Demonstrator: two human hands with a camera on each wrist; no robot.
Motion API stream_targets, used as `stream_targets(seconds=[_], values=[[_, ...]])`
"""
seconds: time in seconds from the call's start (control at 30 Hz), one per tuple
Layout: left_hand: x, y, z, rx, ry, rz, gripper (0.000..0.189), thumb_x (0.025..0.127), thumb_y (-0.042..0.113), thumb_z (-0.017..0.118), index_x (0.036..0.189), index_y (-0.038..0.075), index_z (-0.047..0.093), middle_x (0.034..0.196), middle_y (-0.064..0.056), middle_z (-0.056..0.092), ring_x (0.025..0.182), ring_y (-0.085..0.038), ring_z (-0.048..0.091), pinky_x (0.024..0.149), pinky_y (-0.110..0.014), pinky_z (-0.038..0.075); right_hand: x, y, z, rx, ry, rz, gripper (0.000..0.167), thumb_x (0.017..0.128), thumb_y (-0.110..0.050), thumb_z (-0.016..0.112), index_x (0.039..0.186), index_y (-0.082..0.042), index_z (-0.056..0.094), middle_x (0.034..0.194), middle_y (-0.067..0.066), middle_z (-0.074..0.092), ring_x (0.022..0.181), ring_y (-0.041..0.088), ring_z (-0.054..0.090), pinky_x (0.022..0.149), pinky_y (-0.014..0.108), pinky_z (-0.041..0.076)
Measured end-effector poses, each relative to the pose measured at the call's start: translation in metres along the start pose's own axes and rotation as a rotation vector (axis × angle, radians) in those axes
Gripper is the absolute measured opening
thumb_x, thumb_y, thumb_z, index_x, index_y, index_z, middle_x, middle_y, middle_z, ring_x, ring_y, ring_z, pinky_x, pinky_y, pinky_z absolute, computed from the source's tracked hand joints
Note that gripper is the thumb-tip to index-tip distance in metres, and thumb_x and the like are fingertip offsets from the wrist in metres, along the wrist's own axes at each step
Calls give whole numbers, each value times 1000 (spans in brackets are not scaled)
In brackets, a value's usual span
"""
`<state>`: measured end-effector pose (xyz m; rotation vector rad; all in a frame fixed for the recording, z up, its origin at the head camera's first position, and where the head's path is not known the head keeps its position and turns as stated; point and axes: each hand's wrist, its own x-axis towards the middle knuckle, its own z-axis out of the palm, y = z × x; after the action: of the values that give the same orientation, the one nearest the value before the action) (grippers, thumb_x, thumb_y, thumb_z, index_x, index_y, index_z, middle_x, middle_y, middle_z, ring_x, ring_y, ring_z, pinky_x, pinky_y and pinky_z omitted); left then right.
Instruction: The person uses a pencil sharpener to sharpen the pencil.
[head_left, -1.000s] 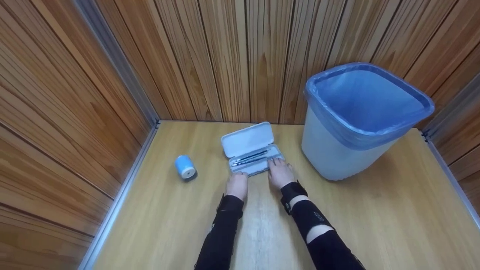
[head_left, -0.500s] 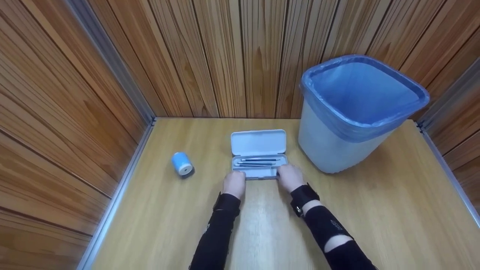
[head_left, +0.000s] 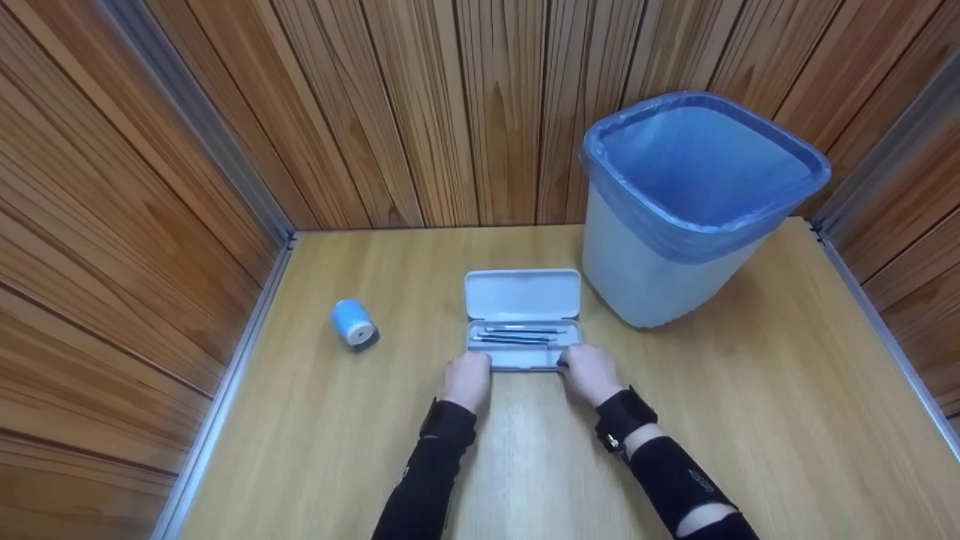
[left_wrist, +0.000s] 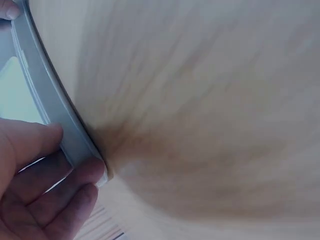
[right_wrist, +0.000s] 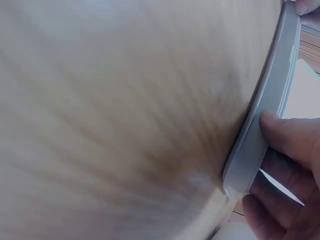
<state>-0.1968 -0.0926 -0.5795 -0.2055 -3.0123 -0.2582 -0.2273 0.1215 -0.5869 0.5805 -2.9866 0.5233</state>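
A pale grey-blue pencil case (head_left: 523, 294) lies on the table with its lid raised toward the back wall. Several slim dark pencils or pens (head_left: 517, 339) rest in its rear compartment. My left hand (head_left: 466, 381) holds the front left corner; in the left wrist view the thumb presses the case's front wall (left_wrist: 55, 100) while the fingers curl about the end. At the opposite corner my right hand (head_left: 592, 373) grips likewise, its thumb against the front wall (right_wrist: 265, 100) in the right wrist view. Both hands partly cover the case's ends.
A small blue cylinder with a white end (head_left: 353, 322) lies left of the case. Behind and to the right stands a whitish bin (head_left: 645, 262) lined with a blue bag (head_left: 697, 240). Wood-panelled walls (head_left: 420, 112) enclose the wooden table (head_left: 525, 465).
The pencil case has turned from slanted to square with the back wall and come slightly nearer to me. My right hand has moved with its right end. The head view has shifted too.
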Motion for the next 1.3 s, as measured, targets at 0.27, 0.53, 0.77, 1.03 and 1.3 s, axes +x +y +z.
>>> stream_targets(seconds=[0.27, 0.53, 0.77, 1.03, 1.3], values=[[-13, 2, 2, 12, 42, 44, 20, 85, -1, 55, 74, 7, 69, 71, -8, 70, 63, -24, 65, 56, -34, 49, -15, 1, -4, 56, -55, 55, 6, 83, -12, 75, 87, -8, 77, 84, 10, 75, 79, 30, 69, 74, 44, 53], [-17, 2, 5, 31, 62, 62, 19, 85, 0, 55, 73, 7, 68, 68, -7, 68, 61, -22, 63, 55, -32, 46, -20, 1, 2, 34, 25, 52, 2, 81, -10, 76, 81, -10, 77, 80, 8, 74, 74, 29, 69, 71, 44, 54], [-19, 2, 5, 72, 111, 101, 19, 81, -1, 58, 68, 9, 68, 66, -5, 69, 59, -21, 64, 53, -32, 48, -22, 3, 7, 0, 62, 23, 8, 77, -6, 77, 71, -10, 74, 72, 7, 70, 70, 30, 67, 65, 45, 51], [-19, 5, 6, 93, 92, 84, 19, 82, 0, 57, 68, 9, 67, 65, -5, 68, 58, -21, 62, 53, -32, 46, -23, 3, 4, 36, 10, 71, 5, 80, -8, 76, 76, -12, 77, 77, 6, 74, 73, 29, 69, 68, 44, 52], [-19, 7, 8, 144, 92, 73, 18, 82, 1, 59, 69, 10, 68, 65, -3, 68, 57, -19, 62, 53, -31, 45, -25, 5, 0, 62, -31, 56, 5, 83, -12, 75, 81, -8, 77, 80, 8, 74, 74, 30, 68, 70, 44, 52]])
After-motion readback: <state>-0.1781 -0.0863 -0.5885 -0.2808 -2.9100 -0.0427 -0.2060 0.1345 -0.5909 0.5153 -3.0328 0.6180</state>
